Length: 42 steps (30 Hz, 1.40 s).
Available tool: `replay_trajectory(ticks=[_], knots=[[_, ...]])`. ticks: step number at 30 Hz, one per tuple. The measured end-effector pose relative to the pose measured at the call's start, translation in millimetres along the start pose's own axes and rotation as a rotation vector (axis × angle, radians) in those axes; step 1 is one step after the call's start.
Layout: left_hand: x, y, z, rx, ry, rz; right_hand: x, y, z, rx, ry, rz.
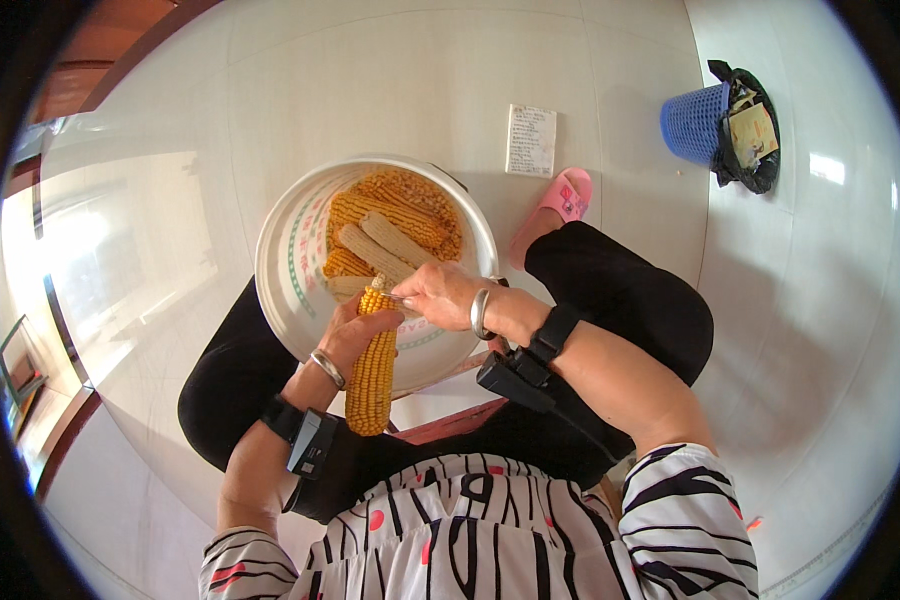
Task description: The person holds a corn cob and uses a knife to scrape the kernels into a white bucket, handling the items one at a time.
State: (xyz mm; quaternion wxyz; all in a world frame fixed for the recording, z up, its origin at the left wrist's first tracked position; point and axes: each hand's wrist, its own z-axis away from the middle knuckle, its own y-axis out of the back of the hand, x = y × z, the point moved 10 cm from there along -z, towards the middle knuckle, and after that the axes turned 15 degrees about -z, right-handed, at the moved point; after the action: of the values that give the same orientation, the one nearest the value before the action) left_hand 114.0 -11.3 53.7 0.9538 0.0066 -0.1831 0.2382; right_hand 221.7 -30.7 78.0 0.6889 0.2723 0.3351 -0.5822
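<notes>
My left hand (357, 327) grips an ear of dried yellow corn (371, 375), held over the near rim of a white basin (276, 300). In my right hand (439, 297) is a thin metal tool (392, 296), pinched between the fingers, its point against the kernels near the ear's narrow tip; most of the tool is hidden. Pale bare cobs (379, 251) lie inside the basin below my hands. Around them are several full ears of corn (390, 215) and many loose kernels (439, 196).
The basin stands between my knees. A paper covered in writing (531, 141) lies on the tiled floor (420, 82) near my foot in a pink slipper (568, 196). Against the right wall, a blue plastic wastebasket (691, 124) with a black liner lies tipped toward the right.
</notes>
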Motion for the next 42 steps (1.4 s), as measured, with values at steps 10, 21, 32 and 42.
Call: replay_trajectory(ticks=[10, 21, 32, 42], knots=[[3, -2, 2, -0.020, -0.037, -0.033, 3, 2, 3, -0.077, -0.071, -0.166], [-4, 0, -2, 0.044, -0.049, -0.212, 19, -16, -12, -0.090, -0.136, 0.065], [-2, -4, 0, 0.016, 0.028, 0.090, 31, -18, -20, 0.088, 0.027, 0.089], [-1, 6, -3, 0.054, -0.048, 0.113, -29, 2, 8, 0.005, 0.096, 0.204]])
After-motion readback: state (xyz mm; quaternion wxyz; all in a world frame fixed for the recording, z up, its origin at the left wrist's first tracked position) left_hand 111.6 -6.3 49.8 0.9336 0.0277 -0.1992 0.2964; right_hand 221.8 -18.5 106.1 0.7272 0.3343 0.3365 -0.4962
